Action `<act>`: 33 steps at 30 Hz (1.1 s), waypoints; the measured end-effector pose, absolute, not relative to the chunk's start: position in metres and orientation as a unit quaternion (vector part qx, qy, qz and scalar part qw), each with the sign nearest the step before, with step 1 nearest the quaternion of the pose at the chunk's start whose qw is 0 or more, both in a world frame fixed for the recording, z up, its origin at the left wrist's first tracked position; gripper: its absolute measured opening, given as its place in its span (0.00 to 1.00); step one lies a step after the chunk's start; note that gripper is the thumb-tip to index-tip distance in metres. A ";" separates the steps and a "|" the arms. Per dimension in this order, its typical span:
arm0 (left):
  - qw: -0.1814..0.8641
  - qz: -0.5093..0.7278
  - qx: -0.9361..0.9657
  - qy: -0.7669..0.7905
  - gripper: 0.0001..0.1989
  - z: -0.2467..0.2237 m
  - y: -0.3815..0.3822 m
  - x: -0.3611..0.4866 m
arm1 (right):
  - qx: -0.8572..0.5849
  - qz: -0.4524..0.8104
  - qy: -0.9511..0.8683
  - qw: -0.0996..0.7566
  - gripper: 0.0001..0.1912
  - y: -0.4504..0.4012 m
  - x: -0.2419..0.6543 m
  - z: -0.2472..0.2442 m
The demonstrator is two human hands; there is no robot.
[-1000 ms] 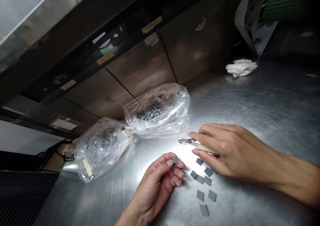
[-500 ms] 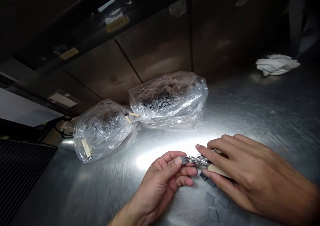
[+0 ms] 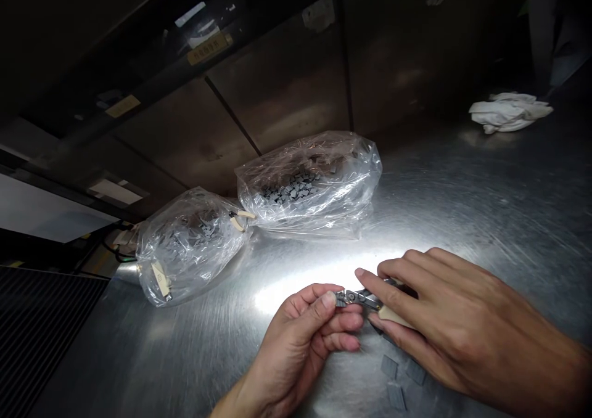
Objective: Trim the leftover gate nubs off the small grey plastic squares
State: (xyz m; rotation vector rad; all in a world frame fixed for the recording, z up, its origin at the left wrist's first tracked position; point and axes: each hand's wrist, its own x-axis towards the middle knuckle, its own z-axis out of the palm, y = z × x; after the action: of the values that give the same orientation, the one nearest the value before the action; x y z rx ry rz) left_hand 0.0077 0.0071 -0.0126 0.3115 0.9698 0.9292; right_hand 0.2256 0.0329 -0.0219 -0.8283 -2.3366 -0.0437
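Observation:
Between thumb and forefinger, my left hand (image 3: 303,331) pinches a small grey flat piece (image 3: 340,301). My right hand (image 3: 444,313) is closed around cutting pliers (image 3: 358,298) with cream handles. The jaws of the pliers meet the edge of the grey piece right beside my left fingertips; whether they have closed on it I cannot make out. Several loose grey square pieces (image 3: 396,397) lie on the metal table below my right hand, some partly hidden by its fingers.
Behind my hands stands a clear plastic bag (image 3: 351,202) of grey pieces. Left of it is another clear bag (image 3: 194,270), with a second pair of cream-handled pliers (image 3: 240,219) against it and a cream-coloured tool (image 3: 160,278). A crumpled white cloth (image 3: 509,113) lies far right on the metal table (image 3: 462,214).
My right hand has shifted slightly left with the pliers, and their jaws now sit closer to my left fingertips over the grey piece. The view has also moved a little.

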 end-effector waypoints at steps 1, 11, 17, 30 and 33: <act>0.771 0.430 0.143 0.447 0.10 -0.013 0.007 0.008 | -0.316 -0.015 -0.891 0.325 0.13 0.033 0.225 -0.022; 0.760 0.438 0.139 0.459 0.11 -0.014 0.007 0.008 | -0.325 -0.029 -0.894 0.307 0.13 0.031 0.226 -0.025; 0.753 0.446 0.143 0.462 0.10 -0.015 0.005 0.011 | -0.316 -0.053 -0.895 0.310 0.13 0.030 0.225 -0.022; 0.747 0.448 0.153 0.467 0.11 -0.016 0.003 0.010 | -0.296 -0.096 -0.903 0.296 0.14 0.029 0.227 -0.023; 0.746 0.448 0.153 0.469 0.11 -0.015 0.004 0.011 | -0.291 -0.091 -0.907 0.291 0.14 0.029 0.228 -0.024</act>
State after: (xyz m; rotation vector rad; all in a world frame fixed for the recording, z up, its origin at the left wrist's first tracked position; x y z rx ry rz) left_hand 0.0105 0.0037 -0.0152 0.3352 1.0263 0.9802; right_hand 0.2275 0.0291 -0.0240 -0.7749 -2.4178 -0.2439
